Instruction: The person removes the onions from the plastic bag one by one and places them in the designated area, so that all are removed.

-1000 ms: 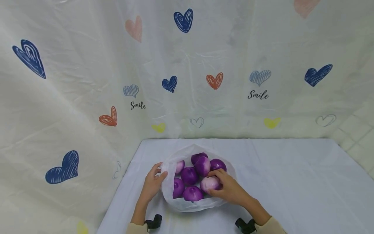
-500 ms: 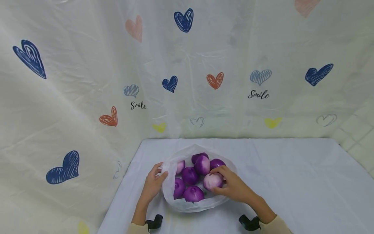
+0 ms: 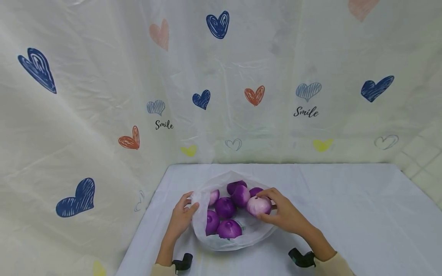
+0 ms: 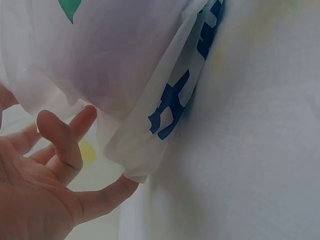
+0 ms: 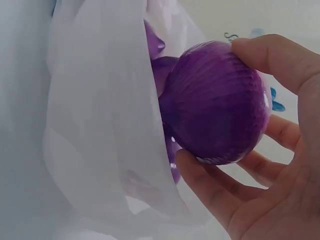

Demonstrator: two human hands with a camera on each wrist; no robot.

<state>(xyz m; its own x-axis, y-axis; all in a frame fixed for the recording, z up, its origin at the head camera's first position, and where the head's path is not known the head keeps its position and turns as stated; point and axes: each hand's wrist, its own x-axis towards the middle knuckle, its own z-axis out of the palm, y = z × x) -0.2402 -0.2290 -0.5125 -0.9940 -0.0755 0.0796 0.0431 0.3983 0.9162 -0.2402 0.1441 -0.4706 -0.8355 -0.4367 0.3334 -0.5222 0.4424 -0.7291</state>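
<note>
A white plastic bag (image 3: 238,245) lies with its mouth spread wide, and several purple onions (image 3: 225,207) show inside. My left hand (image 3: 180,216) holds the bag's left rim, thumb on the near face and fingers behind it. In the left wrist view the thumb meets the edge of the bag, which bears blue and green print. My right hand (image 3: 284,212) grips one paler onion (image 3: 258,206) at the right side of the opening. Seen from the right wrist, fingers and thumb spread around this purple onion (image 5: 215,105), beside the bag's rim.
The bag sits on a table with a white cloth (image 3: 345,214). Behind it hangs a white curtain (image 3: 276,50) printed with coloured hearts and "Smile". Black camera mounts (image 3: 302,257) are on both wrists.
My right hand has lifted the gripped onion up and to the right, away from the others, toward the bag's right rim. The left hand stays at the left rim.
</note>
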